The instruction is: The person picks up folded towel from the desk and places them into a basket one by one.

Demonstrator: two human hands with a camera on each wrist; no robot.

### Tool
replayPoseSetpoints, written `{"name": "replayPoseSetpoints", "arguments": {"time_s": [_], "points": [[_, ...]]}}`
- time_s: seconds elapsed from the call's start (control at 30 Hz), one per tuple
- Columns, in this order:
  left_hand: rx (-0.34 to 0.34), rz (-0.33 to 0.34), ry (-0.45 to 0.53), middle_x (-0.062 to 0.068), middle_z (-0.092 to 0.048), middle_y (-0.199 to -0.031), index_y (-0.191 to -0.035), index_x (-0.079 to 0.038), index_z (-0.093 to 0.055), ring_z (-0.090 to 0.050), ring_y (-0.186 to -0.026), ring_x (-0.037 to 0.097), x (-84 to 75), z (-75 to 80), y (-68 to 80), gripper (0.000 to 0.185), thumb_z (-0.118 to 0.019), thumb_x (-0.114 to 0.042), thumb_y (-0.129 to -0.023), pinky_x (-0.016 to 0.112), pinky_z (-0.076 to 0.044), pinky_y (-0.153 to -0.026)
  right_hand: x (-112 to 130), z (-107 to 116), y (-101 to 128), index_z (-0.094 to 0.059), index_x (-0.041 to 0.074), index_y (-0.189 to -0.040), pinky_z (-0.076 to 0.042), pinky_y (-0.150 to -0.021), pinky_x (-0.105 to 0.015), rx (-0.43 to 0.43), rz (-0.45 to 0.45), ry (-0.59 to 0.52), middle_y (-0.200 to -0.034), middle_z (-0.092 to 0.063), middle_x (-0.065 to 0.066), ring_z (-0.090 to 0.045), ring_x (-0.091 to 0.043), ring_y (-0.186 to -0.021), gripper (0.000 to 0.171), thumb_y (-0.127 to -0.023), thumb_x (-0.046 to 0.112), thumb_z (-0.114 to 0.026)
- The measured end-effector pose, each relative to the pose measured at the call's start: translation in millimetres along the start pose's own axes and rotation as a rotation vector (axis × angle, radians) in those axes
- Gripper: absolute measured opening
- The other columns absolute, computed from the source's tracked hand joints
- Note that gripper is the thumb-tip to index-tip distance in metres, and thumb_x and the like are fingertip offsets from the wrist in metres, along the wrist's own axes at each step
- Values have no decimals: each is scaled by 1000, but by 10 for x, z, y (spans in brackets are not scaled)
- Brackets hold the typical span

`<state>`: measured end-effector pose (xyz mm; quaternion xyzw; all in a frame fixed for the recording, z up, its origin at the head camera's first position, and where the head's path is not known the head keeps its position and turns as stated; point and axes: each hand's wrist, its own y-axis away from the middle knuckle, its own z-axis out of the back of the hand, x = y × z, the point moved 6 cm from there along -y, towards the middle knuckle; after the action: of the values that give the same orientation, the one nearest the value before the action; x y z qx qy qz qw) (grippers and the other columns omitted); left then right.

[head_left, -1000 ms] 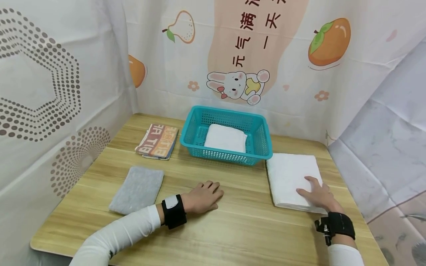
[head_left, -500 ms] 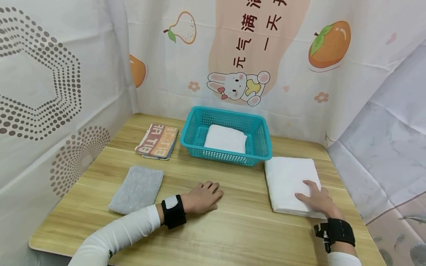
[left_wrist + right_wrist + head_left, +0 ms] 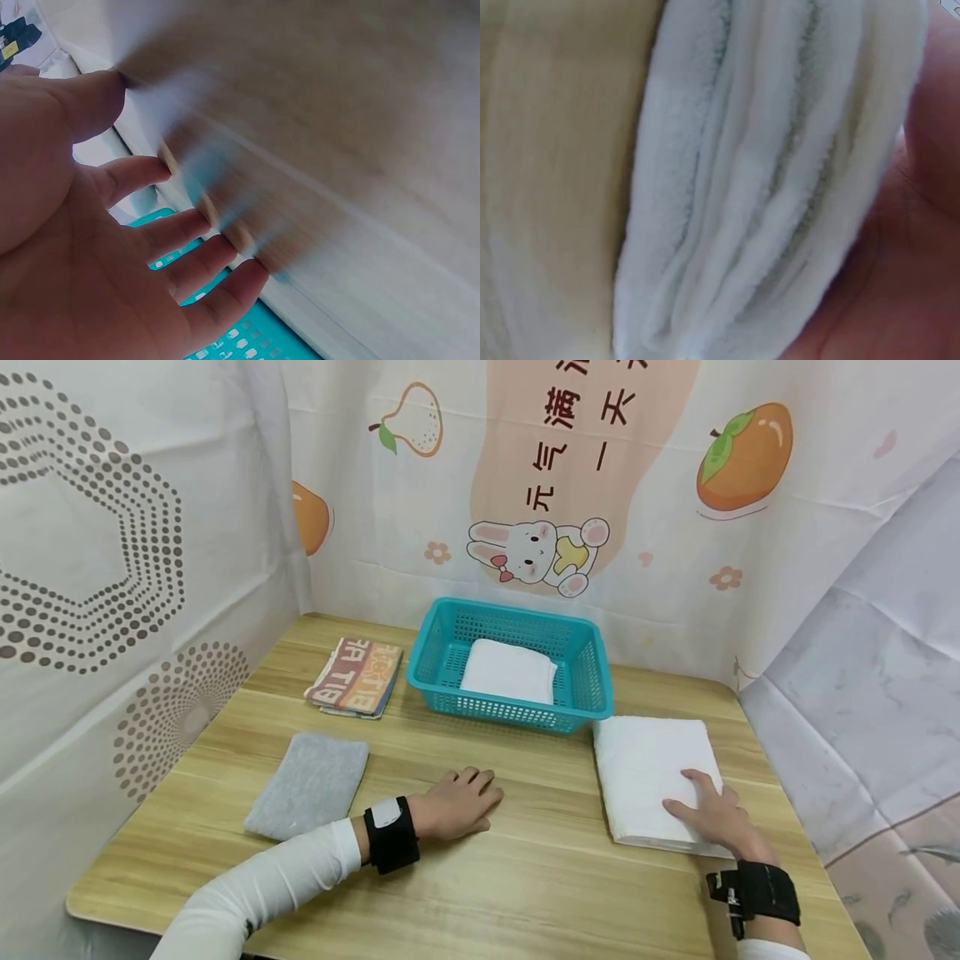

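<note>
1. The right hand (image 3: 716, 817) lies flat on the folded white towel (image 3: 651, 768), fingers straight and pressing on its near right corner; it grips nothing
2. This white towel is on the wooden table (image 3: 525, 877) at about 4 o'clock from the teal basket (image 3: 592, 689), just beside the basket's near right corner
3. In the right wrist view the towel's folded layers (image 3: 757, 195) show stacked, with the palm against them
4. The left hand (image 3: 456, 803) rests palm down on the bare table, fingers relaxed and holding nothing
5. A grey cloth (image 3: 309, 785) lies at 9 o'clock from the left hand, apart from it
6. A second white towel (image 3: 508, 671) lies inside the basket; a printed cloth (image 3: 356, 677) lies at the basket's 9 o'clock
</note>
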<state>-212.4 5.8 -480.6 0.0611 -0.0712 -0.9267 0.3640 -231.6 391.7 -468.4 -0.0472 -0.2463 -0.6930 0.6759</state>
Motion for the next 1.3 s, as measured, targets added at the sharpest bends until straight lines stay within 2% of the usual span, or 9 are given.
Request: {"name": "replayPoseSetpoints", "arguments": {"time_s": [0.2,0.8,1.13,1.3], "points": [[-14,-9,-4,12,-38,-152,-145,-20,-44,-38,-139,30,-2,13,8,45,-49,-39,-105,48,-43,-102,42,-7,47,-19,-1,-151,-35,-83,-76,-1,5,-8,-138,-21,-50,-25,-66,-120,85,-97,53,-56],[11,-3,-29,11,-35,-155,-148,-21,-40,-36,-141,29,5,-45,-9,47,-45,-42,-106,47,-42,-104,69,-74,125,-19,-3,-151,-39,-83,-76,17,12,4,-140,-19,-52,-22,-70,-124,88,-96,55,-57],[14,1,-38,11,-36,-154,-147,-21,-41,-37,-140,29,0,-44,-7,47,-45,-42,-105,46,-42,-104,114,-134,181,-23,-3,-150,-42,-83,-71,-8,18,12,-137,-25,-50,-28,-64,-122,89,-94,55,-60],[8,-4,-44,12,-36,-154,-146,-21,-42,-37,-140,29,-6,-41,-11,46,-46,-42,-105,46,-42,-104,128,-147,203,-24,-3,-149,-39,-86,-74,-12,12,10,-139,-25,-50,-27,-65,-123,87,-94,53,-61]]}}
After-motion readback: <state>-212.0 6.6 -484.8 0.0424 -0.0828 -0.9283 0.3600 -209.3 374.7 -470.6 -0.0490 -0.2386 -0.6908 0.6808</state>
